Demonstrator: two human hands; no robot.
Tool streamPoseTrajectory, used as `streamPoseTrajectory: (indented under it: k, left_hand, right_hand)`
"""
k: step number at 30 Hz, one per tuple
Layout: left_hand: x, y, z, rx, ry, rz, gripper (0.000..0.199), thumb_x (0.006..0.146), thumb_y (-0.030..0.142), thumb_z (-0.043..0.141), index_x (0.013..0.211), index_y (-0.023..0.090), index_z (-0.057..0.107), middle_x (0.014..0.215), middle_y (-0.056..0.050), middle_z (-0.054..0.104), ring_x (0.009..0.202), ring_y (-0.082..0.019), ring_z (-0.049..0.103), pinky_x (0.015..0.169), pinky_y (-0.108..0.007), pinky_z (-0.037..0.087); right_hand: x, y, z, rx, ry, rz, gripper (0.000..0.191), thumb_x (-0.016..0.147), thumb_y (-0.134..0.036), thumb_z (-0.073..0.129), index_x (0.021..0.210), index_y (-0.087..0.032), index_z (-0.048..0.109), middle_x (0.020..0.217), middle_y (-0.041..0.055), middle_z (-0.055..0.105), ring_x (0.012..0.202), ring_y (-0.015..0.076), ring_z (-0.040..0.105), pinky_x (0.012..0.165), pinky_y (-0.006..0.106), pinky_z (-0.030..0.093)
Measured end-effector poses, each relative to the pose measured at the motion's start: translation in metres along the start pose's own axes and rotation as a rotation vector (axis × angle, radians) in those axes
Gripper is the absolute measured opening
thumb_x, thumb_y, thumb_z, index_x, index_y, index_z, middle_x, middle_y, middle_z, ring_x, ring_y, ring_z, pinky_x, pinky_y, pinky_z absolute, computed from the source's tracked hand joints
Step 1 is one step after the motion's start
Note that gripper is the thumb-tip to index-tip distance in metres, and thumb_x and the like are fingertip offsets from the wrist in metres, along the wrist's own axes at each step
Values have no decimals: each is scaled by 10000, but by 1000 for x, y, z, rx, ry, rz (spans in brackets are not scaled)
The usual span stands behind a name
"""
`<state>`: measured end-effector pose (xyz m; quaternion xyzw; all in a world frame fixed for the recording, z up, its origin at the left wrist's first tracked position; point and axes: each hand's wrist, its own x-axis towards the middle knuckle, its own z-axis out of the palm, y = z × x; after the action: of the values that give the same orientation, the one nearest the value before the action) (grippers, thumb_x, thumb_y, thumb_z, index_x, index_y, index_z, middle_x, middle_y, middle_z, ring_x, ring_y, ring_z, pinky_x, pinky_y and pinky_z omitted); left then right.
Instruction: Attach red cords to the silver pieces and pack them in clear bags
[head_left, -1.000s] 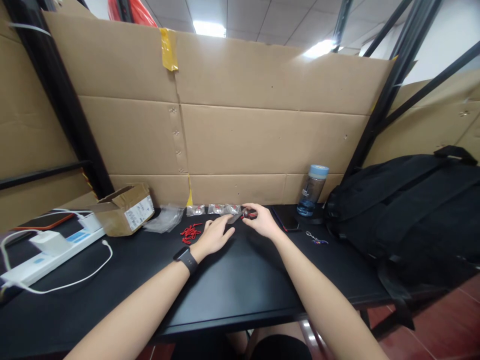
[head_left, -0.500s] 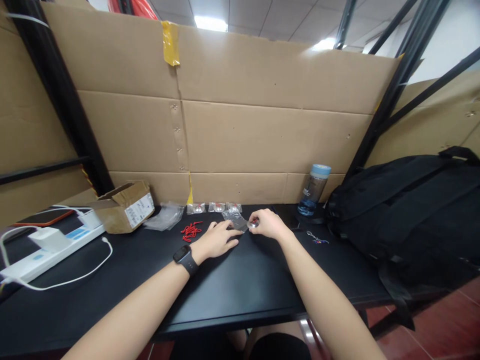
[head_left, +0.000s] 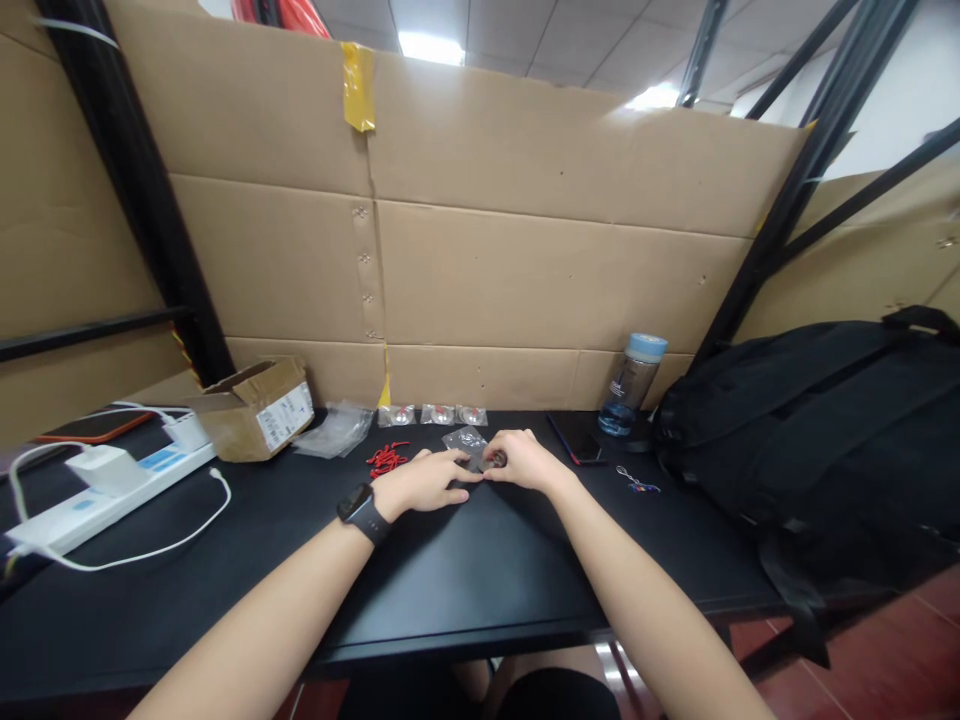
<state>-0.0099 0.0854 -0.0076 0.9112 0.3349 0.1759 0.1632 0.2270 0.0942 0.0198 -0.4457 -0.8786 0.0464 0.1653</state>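
Note:
My left hand (head_left: pixel 431 482), with a black watch at the wrist, lies with its fingers stretched out on the near edge of a small clear plastic bag (head_left: pixel 465 439). Between the thumb and fingers of my right hand (head_left: pixel 526 460) is a small round shiny disc (head_left: pixel 494 460), right at the bag's near side. Whether the disc is partly inside the bag I cannot tell. Red cords (head_left: pixel 387 460) lie in a loose pile left of my left hand. Several bagged round pieces (head_left: pixel 438 414) stand in a row at the back.
Left are a small cardboard box (head_left: pixel 259 415), empty plastic bags (head_left: pixel 335 431) and a white power strip (head_left: pixel 124 500) with cables. To the right are a phone (head_left: pixel 576 440), a water bottle (head_left: pixel 632 388), a beaded charm (head_left: pixel 637 481) and a black backpack (head_left: pixel 817 430).
My right hand has moved a little left and toward me with the disc, up against the bag and my left fingertips. More of the phone now shows behind it.

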Motion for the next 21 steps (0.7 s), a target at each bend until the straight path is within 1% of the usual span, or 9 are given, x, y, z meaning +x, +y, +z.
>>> streamPoseTrajectory:
  k: [2, 4, 7, 10, 12, 14, 16, 17, 21]
  left_hand:
    - [-1, 0, -3, -4, 0, -10, 345, 809, 342, 714, 1148, 404, 743, 1387, -51, 618, 1259, -324, 591, 1033, -431, 431]
    - [-1, 0, -5, 16, -15, -26, 335, 813, 338, 710, 1139, 401, 749, 1402, -60, 611, 1275, -338, 580, 1041, -452, 422]
    - [-1, -2, -5, 25, -34, -29, 337, 809, 333, 710, 1137, 404, 750, 1414, -60, 607, 1308, -341, 554, 1055, -463, 408]
    - [-1, -5, -4, -16, -6, -14, 385, 767, 309, 746, 1137, 415, 747, 1397, -35, 624, 1294, -318, 570, 1063, -434, 410]
    - [-1, -6, -4, -30, 3, 9, 389, 779, 269, 730, 1133, 429, 745, 1387, -12, 632, 1264, -297, 596, 1061, -415, 415]
    - [-2, -5, -5, -23, -7, 42, 395, 811, 224, 689, 1135, 444, 740, 1390, 9, 628, 1238, -277, 616, 1054, -398, 425]
    - [-2, -3, -7, 14, -33, 65, 413, 839, 196, 651, 1148, 459, 730, 1405, 25, 614, 1238, -264, 615, 1047, -382, 433]
    - [-2, -2, -8, 44, -52, 66, 417, 854, 197, 635, 1162, 466, 721, 1421, 30, 600, 1246, -261, 609, 1048, -381, 434]
    - [-3, 5, -14, 176, -165, 23, 438, 914, 240, 569, 1274, 475, 652, 1505, 28, 513, 1295, -258, 566, 1074, -409, 419]
  right_hand:
    - [1, 1, 2, 62, 32, -17, 280, 714, -368, 843, 943, -224, 772, 922, 52, 723, 850, 195, 656, 754, 267, 398]
    - [1, 1, 2, 116, 33, -20, 278, 712, -366, 843, 920, -198, 767, 876, 50, 710, 785, 177, 645, 699, 247, 413]
    - [-2, 2, -2, 190, -46, -72, 248, 717, -271, 816, 948, -196, 769, 840, 31, 711, 742, 163, 644, 684, 237, 438]
    - [-3, 5, -5, 259, -103, -104, 272, 726, -165, 768, 995, -203, 768, 843, 21, 725, 755, 158, 656, 706, 233, 458]
    - [-2, 6, -4, 253, -64, -88, 257, 738, -157, 763, 991, -204, 770, 851, 27, 729, 771, 162, 653, 720, 239, 456]
    - [0, 6, 0, 210, 13, -57, 277, 726, -166, 785, 1000, -204, 769, 879, 37, 727, 785, 165, 642, 727, 245, 446]
    - [2, 5, 5, 181, 57, -31, 329, 701, -173, 808, 1025, -207, 763, 899, 40, 717, 788, 163, 630, 721, 242, 435]
    - [2, 4, 7, 183, 54, -29, 345, 694, -185, 817, 1033, -211, 760, 900, 35, 712, 781, 160, 624, 710, 237, 430]
    - [3, 4, 10, 216, -14, -59, 308, 728, -233, 806, 1031, -232, 749, 882, 9, 690, 737, 137, 601, 677, 225, 417]
